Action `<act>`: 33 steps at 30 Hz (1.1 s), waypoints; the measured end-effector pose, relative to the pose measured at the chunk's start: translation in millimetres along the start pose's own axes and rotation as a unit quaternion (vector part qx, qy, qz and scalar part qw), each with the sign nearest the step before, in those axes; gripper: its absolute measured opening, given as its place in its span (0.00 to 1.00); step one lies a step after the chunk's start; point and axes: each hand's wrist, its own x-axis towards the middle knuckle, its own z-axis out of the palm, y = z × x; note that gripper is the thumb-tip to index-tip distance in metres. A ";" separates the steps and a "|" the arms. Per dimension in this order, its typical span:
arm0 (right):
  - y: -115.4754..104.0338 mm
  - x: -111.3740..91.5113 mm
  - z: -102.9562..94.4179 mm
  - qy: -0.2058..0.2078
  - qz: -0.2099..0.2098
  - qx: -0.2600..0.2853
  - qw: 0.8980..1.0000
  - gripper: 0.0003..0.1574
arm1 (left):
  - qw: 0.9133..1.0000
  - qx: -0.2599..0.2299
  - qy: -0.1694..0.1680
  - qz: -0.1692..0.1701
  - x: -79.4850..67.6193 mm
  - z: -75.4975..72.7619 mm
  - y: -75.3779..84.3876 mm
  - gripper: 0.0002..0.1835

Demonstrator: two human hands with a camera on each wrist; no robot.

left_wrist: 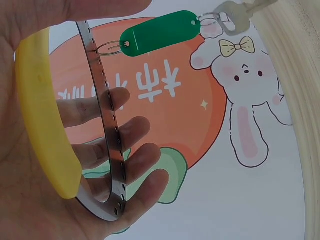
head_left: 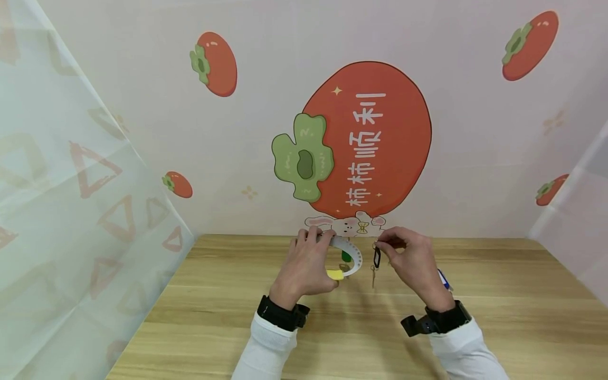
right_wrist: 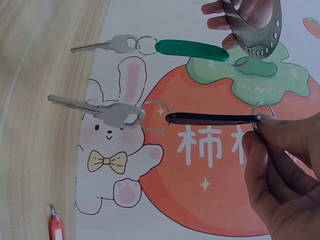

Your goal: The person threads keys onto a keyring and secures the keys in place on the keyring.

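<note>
My left hand (head_left: 304,264) holds a ring-shaped key holder with a yellow handle (left_wrist: 42,115) and a metal band (left_wrist: 111,125) pierced by a row of small holes. The handle lies against the palm. A green key tag (left_wrist: 160,33) hangs from the band by a wire ring, with a silver key (left_wrist: 239,19) at its other end. To the right of it, thumb and fingertips of my right hand (head_left: 413,261) pinch a split ring (right_wrist: 262,107). From this hangs a black key tag (right_wrist: 210,118), and below that another silver key (right_wrist: 117,114).
A wooden table (head_left: 228,316) lies under both hands. On it, a blue object (head_left: 444,279) sits partly behind the right wrist. The right wrist view has a red key tag (right_wrist: 56,230) at its lower left. A wall sheet (head_left: 456,200) printed with persimmons rises behind the table.
</note>
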 end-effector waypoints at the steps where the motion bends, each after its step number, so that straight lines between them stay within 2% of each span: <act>1: 0.1 0.0 0.1 -0.001 0.002 -0.001 1.000 0.12 | 1.000 0.000 0.000 0.000 0.0 0.0 0.0 0.47; 16: -3.5 -1.7 -1.4 -0.005 0.039 0.006 0.999 0.09 | 1.000 0.005 -0.006 0.000 0.0 -1.7 0.9 0.47; 33: -3.7 0.0 0.3 0.008 0.017 -0.004 1.000 0.12 | 1.000 0.010 -0.011 -0.003 -0.1 -2.5 1.7 0.47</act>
